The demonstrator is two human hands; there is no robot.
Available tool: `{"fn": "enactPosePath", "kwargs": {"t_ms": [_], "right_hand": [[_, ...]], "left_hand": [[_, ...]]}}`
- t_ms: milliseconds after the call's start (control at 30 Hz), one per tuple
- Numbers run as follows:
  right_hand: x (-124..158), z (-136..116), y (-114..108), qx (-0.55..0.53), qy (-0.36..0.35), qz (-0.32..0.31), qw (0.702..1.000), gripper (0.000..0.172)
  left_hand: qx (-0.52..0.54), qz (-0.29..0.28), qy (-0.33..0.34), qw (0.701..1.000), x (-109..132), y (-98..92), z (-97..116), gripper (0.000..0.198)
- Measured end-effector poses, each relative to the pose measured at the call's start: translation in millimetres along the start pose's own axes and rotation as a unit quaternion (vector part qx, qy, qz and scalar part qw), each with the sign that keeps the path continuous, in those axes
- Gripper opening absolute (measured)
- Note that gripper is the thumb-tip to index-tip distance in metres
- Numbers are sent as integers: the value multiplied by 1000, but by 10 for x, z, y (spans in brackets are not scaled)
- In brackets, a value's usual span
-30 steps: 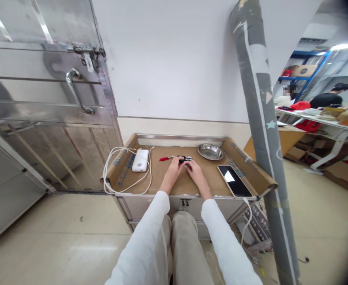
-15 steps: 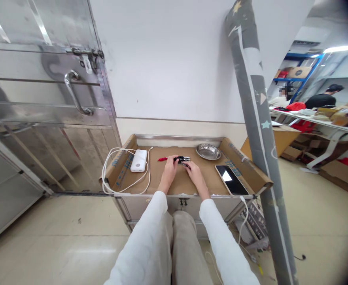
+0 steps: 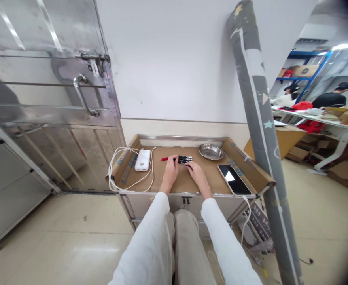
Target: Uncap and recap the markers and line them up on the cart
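Note:
Both my hands rest on a cardboard-lined cart top (image 3: pixel 252 171) in front of my knees. My left hand (image 3: pixel 170 170) has its fingers curled at a small bunch of black pens (image 3: pixel 185 159), and a red pen (image 3: pixel 164 158) lies just left of its fingertips. My right hand (image 3: pixel 195 171) lies close on the right, fingers bent toward the same black pens. At this distance I cannot make out whether either hand grips a pen or only touches them.
A white power bank (image 3: pixel 142 160) with a looping white cable (image 3: pixel 116 174) lies at the cart's left. A steel bowl (image 3: pixel 210 151) and a phone (image 3: pixel 234 179) sit at the right. A grey rolled mat (image 3: pixel 260 118) leans beside the cart. A metal door (image 3: pixel 49 99) stands left; people work at far right.
My hands have stayed at the black pens, with only slight finger shifts. The camera view has swung a little to the left and back.

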State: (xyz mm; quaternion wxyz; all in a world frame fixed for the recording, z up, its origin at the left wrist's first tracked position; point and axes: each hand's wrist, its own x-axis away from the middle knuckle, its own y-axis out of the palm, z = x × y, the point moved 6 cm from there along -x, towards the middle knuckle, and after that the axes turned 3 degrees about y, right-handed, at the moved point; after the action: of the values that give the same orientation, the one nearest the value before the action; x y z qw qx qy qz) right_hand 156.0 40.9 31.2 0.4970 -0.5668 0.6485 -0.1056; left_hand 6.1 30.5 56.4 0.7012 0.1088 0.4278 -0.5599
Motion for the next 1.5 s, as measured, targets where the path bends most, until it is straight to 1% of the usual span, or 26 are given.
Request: {"fn": "enactPosePath", "kwargs": {"t_ms": [133, 333, 533, 800, 933, 1000, 1100, 1133, 1200, 1300, 1367, 1500], "right_hand": [[-5, 26, 6, 19, 12, 0, 1000, 23], [-12, 54, 0, 16, 32, -1, 999, 21], [-13, 63, -1, -2, 38, 0, 999, 20], [-17, 37, -28, 14, 56, -10, 998, 17], [-12, 23, -32, 41, 51, -4, 998, 19], [-2, 19, -57, 75, 47, 10, 996, 22], [29, 34, -168, 142, 72, 71, 985, 28], [43, 44, -212, 159, 89, 92, 979, 29], [63, 60, -268, 181, 118, 117, 969, 32], [52, 50, -259, 202, 119, 108, 966, 32], [31, 29, -225, 212, 100, 95, 968, 31], [12, 37, -209, 206, 91, 104, 969, 31]], "left_hand": [[1, 16, -5, 1000, -4, -3, -57, 23], [8, 32, -5, 999, -22, 5, -107, 23], [6, 10, 4, 1000, -18, 35, -78, 23], [10, 9, 4, 1000, -11, 27, -78, 20], [5, 12, -3, 1000, -5, 21, -99, 18], [-2, 19, -6, 1000, -6, 7, -97, 17], [-16, 15, 7, 1000, -10, 5, -61, 16], [-19, 5, 17, 1000, -9, 19, -44, 16], [-19, -42, 38, 998, -1, 83, -21, 16], [-6, -156, 47, 987, 41, 241, -51, 14], [-10, -211, 40, 977, 68, 322, -104, 11], [-55, -244, 34, 968, 62, 389, -189, 13]]}}
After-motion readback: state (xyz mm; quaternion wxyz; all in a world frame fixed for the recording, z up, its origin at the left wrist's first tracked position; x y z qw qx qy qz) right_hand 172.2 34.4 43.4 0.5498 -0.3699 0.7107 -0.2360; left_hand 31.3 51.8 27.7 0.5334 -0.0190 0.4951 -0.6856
